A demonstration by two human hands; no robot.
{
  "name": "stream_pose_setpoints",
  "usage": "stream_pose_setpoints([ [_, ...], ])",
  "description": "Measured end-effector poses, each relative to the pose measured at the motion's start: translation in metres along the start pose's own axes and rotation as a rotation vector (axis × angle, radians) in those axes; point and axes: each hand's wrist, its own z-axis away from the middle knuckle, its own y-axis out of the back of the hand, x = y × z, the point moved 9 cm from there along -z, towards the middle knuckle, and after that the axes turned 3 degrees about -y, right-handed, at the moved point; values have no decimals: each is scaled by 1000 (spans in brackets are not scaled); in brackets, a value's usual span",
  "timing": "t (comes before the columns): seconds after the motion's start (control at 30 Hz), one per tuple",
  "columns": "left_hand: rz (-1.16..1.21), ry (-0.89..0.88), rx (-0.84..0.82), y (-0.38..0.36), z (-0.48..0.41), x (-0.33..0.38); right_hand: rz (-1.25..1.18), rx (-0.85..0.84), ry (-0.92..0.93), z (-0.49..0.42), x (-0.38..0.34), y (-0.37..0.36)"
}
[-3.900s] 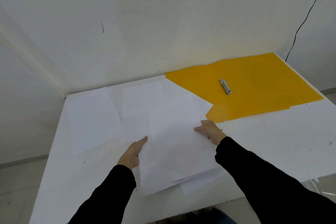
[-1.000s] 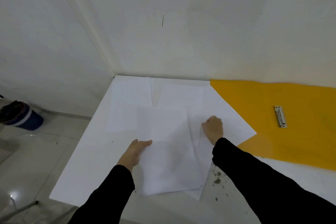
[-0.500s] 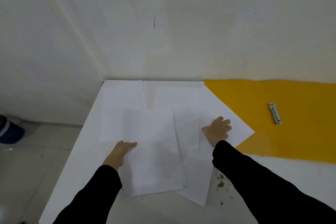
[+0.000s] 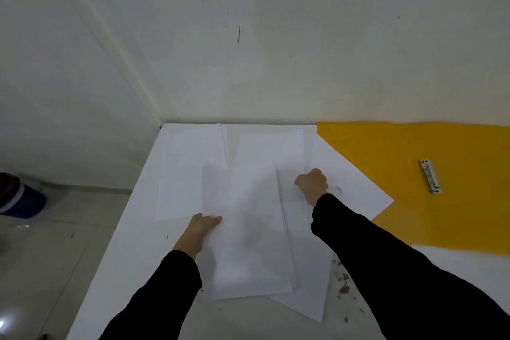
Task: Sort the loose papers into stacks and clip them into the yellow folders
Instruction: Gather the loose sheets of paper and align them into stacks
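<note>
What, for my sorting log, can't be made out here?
Head view:
Yellow folder: right side cut off by the frame edge; left corner under loose sheets.
Metal clip: too small to tell open or closed.
Left hand: fingers hidden under the paper stack it grips.
Right hand: curled knuckles hide whether it pinches a sheet.
Blue bin: blurred, cut by left edge.
</note>
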Motion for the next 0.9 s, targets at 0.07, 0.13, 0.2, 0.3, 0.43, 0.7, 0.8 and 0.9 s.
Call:
stream_pose_setpoints([
  [0.07, -6, 11, -4, 1, -3, -3, 66, 14, -21, -1, 1, -3],
  [0.13, 2, 18, -11, 2, -5, -4, 104, 6, 22, 0, -5, -8],
  [0.2, 10, 24, -10, 3, -7, -6, 62, 4, 74, -1, -8, -11],
  [0.3, 19, 21, -13, 2, -7, -6, -81, -31, 90, 0, -8, -9],
  [0.43, 25, 29, -30, -3, 1, -6, -53, -82, 133, -2, -5, -11],
  [0.7, 48, 90, -31, -6, 7, -22, -184, 15, 236, -4, -17, 38],
  [0.8, 51, 113, -38, -3, 6, -30, -221, 10, 240, -11, -17, 64],
  [0.9, 50, 124, -34, 5, -4, -45, -280, 9, 166, -21, -6, 86],
])
